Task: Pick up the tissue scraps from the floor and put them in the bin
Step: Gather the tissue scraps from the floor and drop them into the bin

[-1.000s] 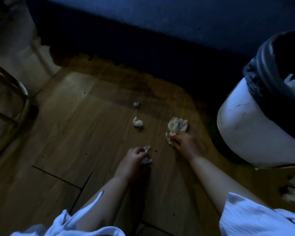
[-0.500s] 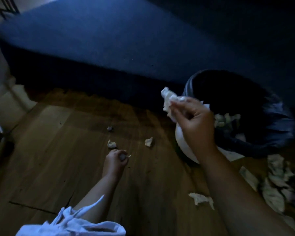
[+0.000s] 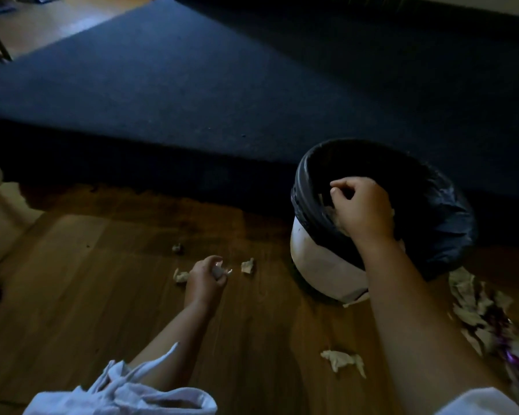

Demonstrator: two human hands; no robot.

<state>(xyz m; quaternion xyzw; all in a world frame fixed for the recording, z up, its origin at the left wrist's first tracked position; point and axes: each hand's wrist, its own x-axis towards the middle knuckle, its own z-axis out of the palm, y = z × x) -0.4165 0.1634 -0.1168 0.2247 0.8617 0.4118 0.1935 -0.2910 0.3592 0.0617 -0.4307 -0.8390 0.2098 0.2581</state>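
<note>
A white bin with a black liner stands on the wooden floor at the right. My right hand hangs over the bin's mouth with loosely curled fingers, and no tissue shows between them. Low over the floor to the left of the bin, my left hand grips a small white tissue scrap. Loose scraps lie on the floor: one just left of that hand, one just right of it, a tiny one farther back, and a larger one near my right forearm.
A dark blue raised platform runs along the back, right behind the bin. A heap of crumpled paper scraps lies on the floor to the right of the bin. A pale wall edge stands at the far left.
My right hand carried a tissue wad up from the floor to over the bin; the wad no longer shows in it. My left hand closed on a scrap and lifted slightly.
</note>
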